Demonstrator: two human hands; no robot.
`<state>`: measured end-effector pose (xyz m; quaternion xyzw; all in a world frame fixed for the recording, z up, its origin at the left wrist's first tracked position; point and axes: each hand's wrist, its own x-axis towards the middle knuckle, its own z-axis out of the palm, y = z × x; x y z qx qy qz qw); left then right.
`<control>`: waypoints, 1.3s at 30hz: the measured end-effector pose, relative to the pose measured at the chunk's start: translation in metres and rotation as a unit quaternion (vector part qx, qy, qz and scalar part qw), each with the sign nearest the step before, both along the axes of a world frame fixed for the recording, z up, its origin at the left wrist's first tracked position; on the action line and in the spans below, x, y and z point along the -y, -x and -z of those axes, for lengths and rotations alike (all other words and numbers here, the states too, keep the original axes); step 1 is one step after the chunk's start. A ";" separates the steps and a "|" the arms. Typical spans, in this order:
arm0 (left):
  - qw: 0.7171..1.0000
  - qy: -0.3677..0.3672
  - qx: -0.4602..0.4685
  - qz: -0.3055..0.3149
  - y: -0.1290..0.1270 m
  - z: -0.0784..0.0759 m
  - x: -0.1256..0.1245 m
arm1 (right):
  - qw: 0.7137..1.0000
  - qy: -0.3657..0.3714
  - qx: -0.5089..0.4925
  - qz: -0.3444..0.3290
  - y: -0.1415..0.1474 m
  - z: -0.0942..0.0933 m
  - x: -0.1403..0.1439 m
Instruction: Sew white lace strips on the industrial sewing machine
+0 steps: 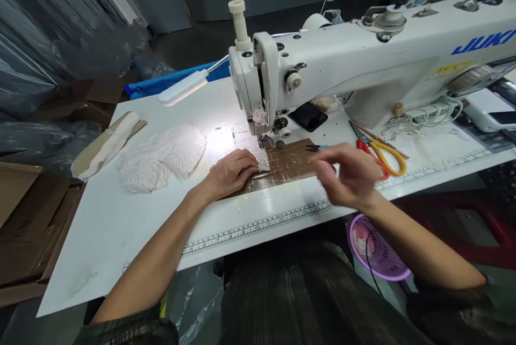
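Observation:
My left hand (234, 174) rests by the needle of the sewing machine, its fingers curled and pressed on a strip of white lace (262, 159). Part of the lace lies beneath the presser foot (264, 142). Brown tape (288, 165) covers the table under it. My right hand (349, 173) is raised to the right, slightly blurred, with thumb and forefinger pinched together; what they hold, if anything, is not visible. Just behind those fingers show the dark tips and blue part of thread snips (316, 147), the rest hidden by the hand.
A heap of white lace (165, 157) and a card wound with white trim (110, 143) are on the left. Yellow-and-red-handled scissors (387, 157) lie right, near a black phone-like object (308, 116). A lamp (183, 88) reaches over the table; a purple basket (379, 248) stands below.

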<state>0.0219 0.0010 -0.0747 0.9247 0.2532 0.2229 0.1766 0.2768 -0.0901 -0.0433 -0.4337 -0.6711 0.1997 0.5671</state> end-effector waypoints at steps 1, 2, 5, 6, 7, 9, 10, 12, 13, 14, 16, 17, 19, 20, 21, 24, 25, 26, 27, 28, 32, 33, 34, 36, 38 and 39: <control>1.000 0.007 0.003 -0.005 0.000 0.000 0.001 | 0.998 -0.003 0.053 -0.043 0.002 0.007 -0.017; 1.000 0.014 0.007 -0.010 0.000 0.000 0.001 | 0.991 0.012 0.106 -0.086 0.004 0.013 -0.032; 0.999 0.032 0.017 -0.018 0.002 0.000 0.002 | 0.953 0.055 0.234 -0.182 0.011 0.026 -0.061; 0.999 0.037 0.020 -0.020 0.002 0.000 0.002 | 0.941 0.064 0.264 -0.200 0.013 0.028 -0.067; 0.999 0.042 0.022 -0.022 0.002 0.001 0.002 | 0.931 0.071 0.288 -0.213 0.016 0.030 -0.072; 0.998 0.049 0.031 -0.027 0.003 0.002 0.002 | 0.916 0.078 0.320 -0.230 0.021 0.034 -0.077; 0.998 0.054 0.036 -0.028 0.004 0.003 0.002 | 0.913 0.080 0.324 -0.235 0.022 0.035 -0.078; 0.997 0.064 0.045 -0.028 0.005 0.004 0.002 | 0.913 0.085 0.315 -0.244 0.022 0.039 -0.078; 0.996 0.067 0.047 -0.029 0.005 0.005 0.001 | 0.915 0.087 0.306 -0.247 0.022 0.041 -0.078; 0.996 0.068 0.047 -0.031 0.005 0.005 0.001 | 0.918 0.089 0.297 -0.249 0.021 0.042 -0.078; 0.996 0.069 0.045 -0.038 0.005 0.006 0.001 | 0.922 0.090 0.283 -0.250 0.020 0.044 -0.077; 0.996 0.069 0.043 -0.041 0.005 0.006 0.000 | 0.923 0.090 0.278 -0.250 0.020 0.045 -0.077; 0.996 0.066 0.040 -0.050 0.004 0.007 0.001 | 0.925 0.092 0.273 -0.248 0.021 0.046 -0.077; 0.996 0.060 0.038 -0.056 0.003 0.007 0.002 | 0.926 0.095 0.272 -0.245 0.022 0.045 -0.076; 0.996 0.048 0.034 -0.064 0.001 0.007 0.003 | 0.927 0.098 0.272 -0.240 0.022 0.045 -0.076; 0.997 -0.026 0.012 -0.075 -0.004 0.007 0.007 | 0.928 0.098 0.270 -0.237 0.021 0.043 -0.076; 0.996 -0.050 0.012 -0.075 -0.005 0.007 0.008 | 0.930 0.094 0.269 -0.231 0.019 0.042 -0.076; 0.995 -0.065 0.019 -0.077 -0.007 0.006 0.009 | 0.934 0.089 0.270 -0.219 0.017 0.042 -0.076; 0.993 -0.071 0.036 -0.083 -0.007 0.005 0.010 | 0.937 0.083 0.275 -0.200 0.014 0.041 -0.076; 0.991 -0.069 0.059 -0.094 -0.008 0.004 0.010 | 0.938 0.077 0.285 -0.179 0.012 0.041 -0.076; 0.981 -0.049 0.136 -0.131 -0.008 0.002 0.008 | 0.920 0.052 0.360 -0.146 0.010 0.042 -0.075; 0.981 -0.047 0.138 -0.129 -0.008 0.002 0.008 | 0.914 0.048 0.375 -0.147 0.011 0.043 -0.074; 0.982 -0.047 0.135 -0.121 -0.008 0.003 0.007 | 0.910 0.045 0.385 -0.149 0.012 0.043 -0.072; 0.987 -0.054 0.116 -0.098 -0.010 0.005 0.006 | 0.906 0.043 0.391 -0.154 0.013 0.043 -0.070; 0.991 -0.063 0.090 -0.077 -0.011 0.007 0.005 | 0.904 0.044 0.391 -0.165 0.013 0.043 -0.068; 0.993 -0.066 0.076 -0.067 -0.011 0.009 0.005 | 0.903 0.045 0.391 -0.171 0.013 0.042 -0.067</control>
